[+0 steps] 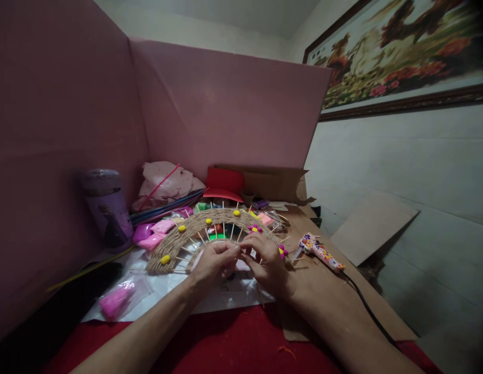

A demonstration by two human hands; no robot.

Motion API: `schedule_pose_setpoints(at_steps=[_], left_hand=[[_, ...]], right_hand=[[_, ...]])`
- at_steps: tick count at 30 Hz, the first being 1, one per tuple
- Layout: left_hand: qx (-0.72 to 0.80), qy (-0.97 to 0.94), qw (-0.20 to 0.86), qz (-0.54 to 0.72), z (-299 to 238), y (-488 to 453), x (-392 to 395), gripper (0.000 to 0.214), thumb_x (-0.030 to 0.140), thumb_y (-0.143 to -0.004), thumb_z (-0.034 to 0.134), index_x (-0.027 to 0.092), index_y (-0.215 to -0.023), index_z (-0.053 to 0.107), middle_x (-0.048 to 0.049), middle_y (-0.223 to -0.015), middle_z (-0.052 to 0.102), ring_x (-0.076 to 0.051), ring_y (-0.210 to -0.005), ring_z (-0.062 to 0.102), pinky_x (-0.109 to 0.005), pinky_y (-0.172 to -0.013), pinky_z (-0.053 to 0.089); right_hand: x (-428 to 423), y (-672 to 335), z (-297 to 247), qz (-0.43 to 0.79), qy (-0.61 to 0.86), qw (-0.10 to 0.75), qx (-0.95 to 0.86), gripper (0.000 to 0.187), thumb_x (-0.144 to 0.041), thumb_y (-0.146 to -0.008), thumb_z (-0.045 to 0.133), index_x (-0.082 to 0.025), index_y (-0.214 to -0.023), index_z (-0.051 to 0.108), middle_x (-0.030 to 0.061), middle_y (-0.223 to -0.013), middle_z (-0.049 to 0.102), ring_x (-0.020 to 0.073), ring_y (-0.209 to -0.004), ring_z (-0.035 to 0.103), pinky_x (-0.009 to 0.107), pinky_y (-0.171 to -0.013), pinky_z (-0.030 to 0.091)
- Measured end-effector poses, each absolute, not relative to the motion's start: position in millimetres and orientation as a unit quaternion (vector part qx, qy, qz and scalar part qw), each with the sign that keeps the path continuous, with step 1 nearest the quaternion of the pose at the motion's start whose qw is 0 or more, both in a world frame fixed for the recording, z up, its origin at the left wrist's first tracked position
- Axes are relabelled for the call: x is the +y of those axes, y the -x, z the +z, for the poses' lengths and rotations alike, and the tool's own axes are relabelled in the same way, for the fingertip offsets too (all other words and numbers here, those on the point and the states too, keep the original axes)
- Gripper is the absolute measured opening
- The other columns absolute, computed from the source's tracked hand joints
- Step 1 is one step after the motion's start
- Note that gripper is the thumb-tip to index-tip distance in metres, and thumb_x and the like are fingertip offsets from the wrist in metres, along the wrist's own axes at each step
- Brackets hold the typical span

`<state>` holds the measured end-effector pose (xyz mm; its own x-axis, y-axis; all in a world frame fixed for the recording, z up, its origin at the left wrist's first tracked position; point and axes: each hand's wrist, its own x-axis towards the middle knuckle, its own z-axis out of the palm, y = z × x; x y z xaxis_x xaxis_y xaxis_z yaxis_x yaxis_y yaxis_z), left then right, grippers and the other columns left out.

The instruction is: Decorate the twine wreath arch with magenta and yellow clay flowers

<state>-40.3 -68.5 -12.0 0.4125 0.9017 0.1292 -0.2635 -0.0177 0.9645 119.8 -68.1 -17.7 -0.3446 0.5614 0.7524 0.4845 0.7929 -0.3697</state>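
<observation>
A half-ring of twine woven over thin wooden sticks [194, 226] lies in front of me, with yellow clay dots [165, 259] along it. On its right side sit magenta clay flowers [255, 229], partly covered by my fingers. My left hand [216, 261] is closed in a pinch over the inner edge of the half-ring. Its fingertips meet those of my right hand [268, 262], which is pinched too. Whatever is between the fingertips is too small to make out. A white sheet [174, 291] lies under the woven piece.
A flower-patterned hot glue gun [321, 252] lies on cardboard at right, its black cord running toward me. Bagged pink clay [118, 301] rests at left near a purple tumbler [108, 208]. Behind are more clay packets and a red box [224, 183]. Pink panels stand behind and left.
</observation>
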Motion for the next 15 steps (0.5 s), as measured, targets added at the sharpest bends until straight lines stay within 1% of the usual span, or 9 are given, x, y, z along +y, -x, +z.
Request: schedule_pose_setpoints(at_steps=[5,10,15], left_hand=[[0.27,-0.56,0.638,0.454,-12.4,41.0,-67.4,0.033,0.044,-0.071,0.065,0.013,-0.064,0.057,0.0048,-0.046,0.043,-0.004,-0.039,0.032,-0.02,-0.04,0.019],[0.283,-0.542,0.636,0.472,-15.4,39.1,-66.4,0.037,0.047,-0.072,0.064,0.014,-0.059,0.052,0.0049,-0.047,0.042,-0.004,-0.038,0.031,-0.021,-0.04,0.018],[0.276,-0.559,0.624,0.471,-18.8,39.9,-65.3,0.032,0.044,-0.073,0.063,0.013,-0.069,0.058,0.0053,-0.046,0.042,-0.004,-0.039,0.031,-0.021,-0.041,0.019]], right_hand=[[-70.3,-118.8,-15.7,0.055,0.309,0.48,-0.819,0.009,-0.02,-0.085,0.053,-0.02,-0.091,0.06,0.0052,-0.087,0.059,0.0147,-0.072,0.056,0.028,-0.065,0.047],[-71.6,-119.6,-15.4,0.025,0.328,0.475,-0.816,0.01,-0.017,-0.086,0.051,-0.02,-0.091,0.059,0.0064,-0.089,0.058,0.0166,-0.078,0.057,0.028,-0.066,0.047],[-69.6,-121.3,-18.0,0.007,0.323,0.462,-0.826,0.012,-0.014,-0.083,0.053,-0.02,-0.093,0.058,0.0064,-0.09,0.059,0.0175,-0.078,0.057,0.03,-0.067,0.046]])
